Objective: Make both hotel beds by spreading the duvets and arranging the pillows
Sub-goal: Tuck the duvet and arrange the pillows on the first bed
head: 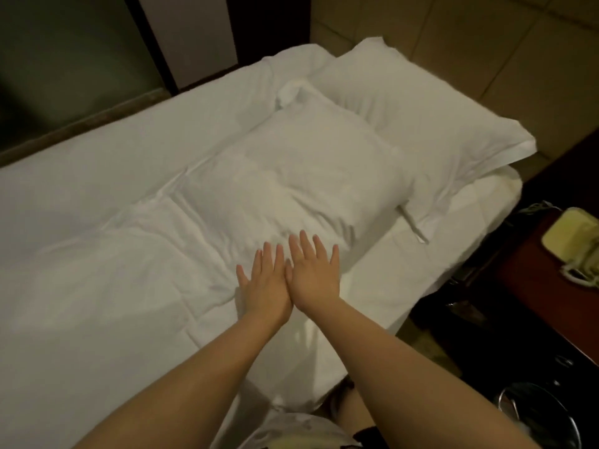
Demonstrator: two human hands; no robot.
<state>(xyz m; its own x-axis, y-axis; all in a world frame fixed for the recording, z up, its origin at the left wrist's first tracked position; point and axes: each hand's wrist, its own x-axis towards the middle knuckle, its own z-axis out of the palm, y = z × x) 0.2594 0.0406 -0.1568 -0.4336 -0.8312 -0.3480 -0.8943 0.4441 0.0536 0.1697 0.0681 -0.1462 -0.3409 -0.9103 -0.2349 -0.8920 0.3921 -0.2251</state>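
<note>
Your left hand (265, 283) and right hand (315, 275) lie flat, fingers spread, side by side on the soft white fabric duvet (107, 270) mid-frame, against the plump white pillow (291, 176). Likely light, floppy; grab corners.

We see one bed (479, 209) dressed in white. A duvet (97, 270) is spread over most of it, creased towards the head end. Along the head edge lies the rear pillow (421, 124). The front pillow (291, 176) lies touching it, partly on the duvet. At the near head corner the sheet (389, 280) lies uncovered.
</note>
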